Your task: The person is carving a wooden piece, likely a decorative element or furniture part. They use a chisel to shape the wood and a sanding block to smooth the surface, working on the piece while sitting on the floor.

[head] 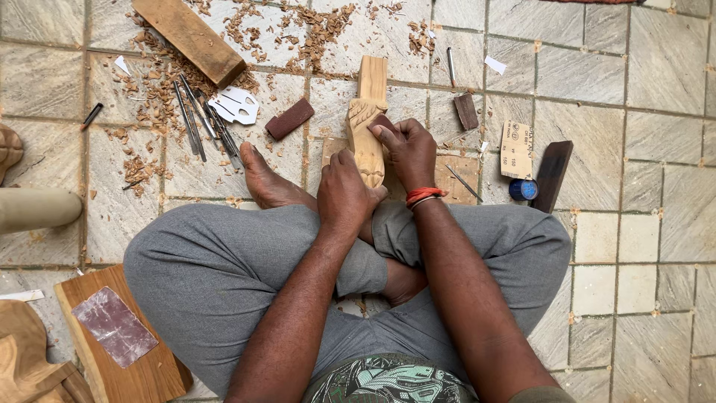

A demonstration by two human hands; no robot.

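A person sits cross-legged on a stone-tiled floor [656, 67] in grey trousers [216, 276], one bare foot [268, 183] stretched forward; a long wooden block [190, 37] lies at the upper left among wood shavings [156, 89], and a wooden board [142, 373] bearing a sheet of sandpaper [113, 325] lies beside the left knee; upright between the hands stands a pale carved wooden piece [367, 119], its lower end resting on a flat board [459, 175] in front of the crossed legs; the left hand [347, 195] is wrapped around the lower part of the carving, fingers closed on it; the right hand [409, 153], an orange band [424, 195] at its wrist, presses a small dark sanding piece [383, 123] against the carved upper part, fingers curled over it; a bundle of metal chisels [205, 119] lies left of the foot, a dark block [289, 119] just beyond it, and a small blue cap [523, 189] to the right.
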